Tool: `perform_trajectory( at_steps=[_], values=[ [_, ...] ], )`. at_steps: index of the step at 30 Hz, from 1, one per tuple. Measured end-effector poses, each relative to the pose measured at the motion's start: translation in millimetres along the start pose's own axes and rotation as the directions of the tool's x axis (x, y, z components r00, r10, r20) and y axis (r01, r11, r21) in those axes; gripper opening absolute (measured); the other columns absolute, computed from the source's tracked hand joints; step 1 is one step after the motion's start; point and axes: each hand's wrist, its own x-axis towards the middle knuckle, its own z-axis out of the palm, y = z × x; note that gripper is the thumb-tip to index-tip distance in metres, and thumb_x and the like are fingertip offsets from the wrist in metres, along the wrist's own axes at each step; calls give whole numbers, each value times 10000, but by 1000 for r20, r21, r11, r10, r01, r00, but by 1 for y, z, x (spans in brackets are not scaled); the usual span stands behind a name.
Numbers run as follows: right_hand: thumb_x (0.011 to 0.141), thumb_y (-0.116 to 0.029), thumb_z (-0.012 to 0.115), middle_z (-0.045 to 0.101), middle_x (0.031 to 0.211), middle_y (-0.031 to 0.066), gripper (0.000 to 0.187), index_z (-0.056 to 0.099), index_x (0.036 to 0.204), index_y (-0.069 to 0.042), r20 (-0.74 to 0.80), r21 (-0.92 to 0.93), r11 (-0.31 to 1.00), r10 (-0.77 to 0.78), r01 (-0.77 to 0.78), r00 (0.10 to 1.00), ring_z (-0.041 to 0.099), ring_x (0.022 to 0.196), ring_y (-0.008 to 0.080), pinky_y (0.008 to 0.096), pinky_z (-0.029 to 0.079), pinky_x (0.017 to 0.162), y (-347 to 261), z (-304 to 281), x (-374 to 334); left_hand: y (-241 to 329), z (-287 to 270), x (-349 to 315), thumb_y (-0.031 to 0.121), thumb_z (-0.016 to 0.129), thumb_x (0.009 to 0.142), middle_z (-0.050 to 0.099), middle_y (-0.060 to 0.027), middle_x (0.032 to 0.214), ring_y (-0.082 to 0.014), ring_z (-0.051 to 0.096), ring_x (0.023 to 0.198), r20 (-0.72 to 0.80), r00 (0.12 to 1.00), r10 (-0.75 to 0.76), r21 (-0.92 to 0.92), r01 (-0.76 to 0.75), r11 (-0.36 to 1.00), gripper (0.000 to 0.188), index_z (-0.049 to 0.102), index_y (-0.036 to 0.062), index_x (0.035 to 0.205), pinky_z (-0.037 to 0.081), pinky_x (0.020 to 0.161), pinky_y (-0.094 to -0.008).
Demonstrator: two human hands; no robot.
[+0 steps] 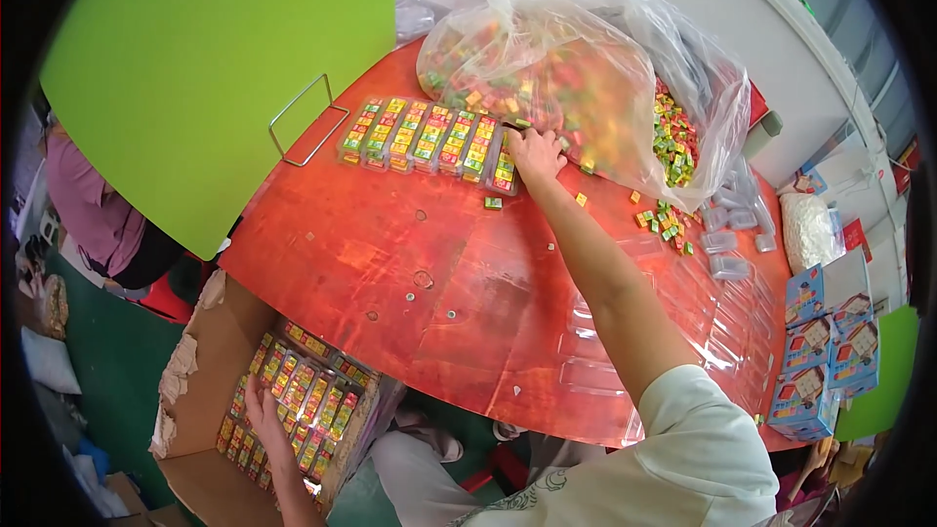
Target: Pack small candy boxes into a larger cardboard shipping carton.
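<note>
Your R hand: hand point(539, 154) palm-down at the R end of the row, fingers partly curled by the last pack point(504, 168); can't tell if they grip it, fingertips partly hidden.
Your L hand: other hand point(265, 418) over the carton, loosely open, fingers extended, nothing seen in its grasp; can't tell if it touches the packs below.
Row: 7 clear filled packs point(430, 139) side by side on the desk point(390, 259), incl. the last one; red, yellow & green blocks inside. Last pack sits a bit nearer you than its L neighbours.
Loose block: one green/yellow block point(493, 203) just below the last pack, nearer you.
Carton: open cardboard box point(191, 367), torn edges, below the desk's near L edge; more filled packs point(310, 398) in rows inside.
Bag: big clear plastic bag point(586, 88) behind the row, bulging w/ blocks; small pile point(669, 224) spilled nr its R side.
R of desk: clear containers point(727, 252) nr the pile; clear trays point(717, 322) nearer you.
Far R: stacked blue boxes point(805, 356) & white bag point(808, 231).
Far L: green panel point(224, 59); co-worker in pink top point(90, 197) beyond.
</note>
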Motion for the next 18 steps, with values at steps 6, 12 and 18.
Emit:
perform_trajectory(
  at_steps=[6,12,18],
  values=[
    [833,-460,456,488,1244,147,474,656,1122,-143,78,15,994,-113,112,990,406,1219,336,524,274,1001,10,-7,-25,100,42,-65,143,444,958,459,-133,1357,-228,458,1227,-31,999,32,-107,-36,994,446,411,12,1384,322,1066,-355],
    [828,-450,478,502,1236,114,427,663,1097,-174,19,111,984,-146,143,989,388,1236,321,543,251,1009,16,-3,-33,154,100,-102,29,460,861,476,-106,1318,-204,477,1179,195,955,224,-196,-186,963,488,447,18,1349,348,1021,-339],
    [821,-439,484,501,1261,96,424,657,1106,-177,130,112,954,-292,278,948,376,1262,285,557,226,1018,33,-4,-43,178,146,-128,41,494,893,485,-60,1293,-119,482,1112,411,854,319,-331,-186,925,456,456,14,1346,380,904,-235]
  ],
)
